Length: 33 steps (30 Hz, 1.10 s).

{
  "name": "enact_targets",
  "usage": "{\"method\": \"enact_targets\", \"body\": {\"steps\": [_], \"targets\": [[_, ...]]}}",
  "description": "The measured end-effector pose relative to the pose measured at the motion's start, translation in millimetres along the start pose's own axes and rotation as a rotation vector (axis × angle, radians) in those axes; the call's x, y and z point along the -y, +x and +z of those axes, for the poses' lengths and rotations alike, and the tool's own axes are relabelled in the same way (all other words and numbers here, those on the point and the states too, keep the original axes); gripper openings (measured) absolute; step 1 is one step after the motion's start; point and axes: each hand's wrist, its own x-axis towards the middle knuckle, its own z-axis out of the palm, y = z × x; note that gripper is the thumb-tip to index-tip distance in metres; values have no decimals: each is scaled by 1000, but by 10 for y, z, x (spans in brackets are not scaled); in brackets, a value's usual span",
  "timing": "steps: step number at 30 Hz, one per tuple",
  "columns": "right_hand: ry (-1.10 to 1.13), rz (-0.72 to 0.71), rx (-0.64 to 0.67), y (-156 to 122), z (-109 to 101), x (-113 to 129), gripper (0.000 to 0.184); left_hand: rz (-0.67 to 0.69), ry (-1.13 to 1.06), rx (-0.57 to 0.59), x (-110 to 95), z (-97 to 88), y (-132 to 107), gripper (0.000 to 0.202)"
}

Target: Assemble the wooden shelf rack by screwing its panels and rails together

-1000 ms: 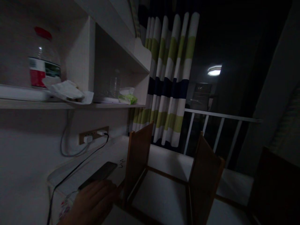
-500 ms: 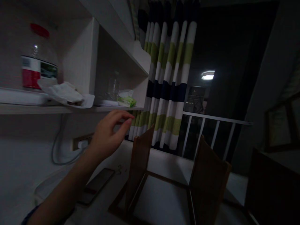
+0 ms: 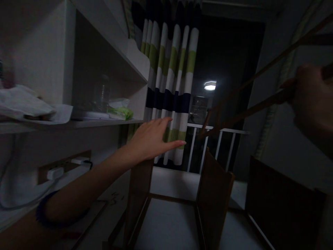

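Observation:
My left hand (image 3: 151, 139) reaches out in mid-air with its fingers stretched and thumb apart, holding nothing. It is above an upright brown wooden panel (image 3: 140, 194) and in front of the curtain. At the right, my right hand (image 3: 312, 100) is closed around one side of a thin brown wooden frame (image 3: 249, 113). The frame is tilted in the air, its far end pointing toward the window; the image is dark and a little blurred there. A second upright wooden panel (image 3: 215, 198) stands below, with a white surface (image 3: 171, 222) edged in brown wood between the two panels.
A white shelf (image 3: 106, 123) on the left holds a clear bottle (image 3: 102, 93) and a green tissue pack (image 3: 121, 113). Plugs (image 3: 55, 173) sit in the wall socket below. Another dark panel (image 3: 281, 198) stands right. Behind are a striped curtain (image 3: 169, 100) and white railing (image 3: 235, 131).
My right hand has come into view with the wooden frame, which stood at the far right edge before. My left hand has moved right and opened its fingers. The view has turned right.

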Motion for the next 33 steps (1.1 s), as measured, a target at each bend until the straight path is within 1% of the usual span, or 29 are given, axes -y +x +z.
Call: {"method": "enact_targets", "body": {"steps": [1,2,5,7,9,11,15,19,21,23,26,28,29,30,31,32,33], "targets": [[-15,17,-96,-53,57,49,32,14,5,5,-58,23,35,82],[-9,49,-153,-125,117,96,31,25,7,8,-113,43,61,84],[121,152,-51,-388,262,225,25,40,10,37,-246,96,68,80],[193,260,32,-534,306,293,25,61,7,105,-306,136,9,70],[218,337,89,-621,324,336,25,81,8,176,-347,181,-81,58],[238,377,118,-660,341,355,25,71,37,209,-363,217,-168,48],[337,447,137,-700,398,358,27,-37,139,158,-289,227,-219,43],[389,525,195,-704,405,376,27,-85,52,119,-129,199,-173,46],[395,533,265,-667,376,398,27,-93,-9,88,-70,197,-172,50],[361,522,428,-615,335,416,33,-97,-45,57,-33,198,-192,52],[205,420,696,-543,236,350,49,-132,14,37,-2,179,-237,54],[28,281,812,-512,112,175,58,-161,117,64,13,146,-262,54],[-93,210,857,-504,25,40,62,-179,175,84,21,127,-273,55],[-269,95,902,-503,-79,-124,62,-195,231,108,30,107,-282,55],[-498,-15,938,-510,-198,-310,61,-216,283,128,41,90,-290,55],[-748,-92,982,-526,-330,-508,58,-236,323,142,57,75,-299,55],[-986,-113,1029,-551,-470,-707,56,-247,344,153,78,66,-309,56]]}}
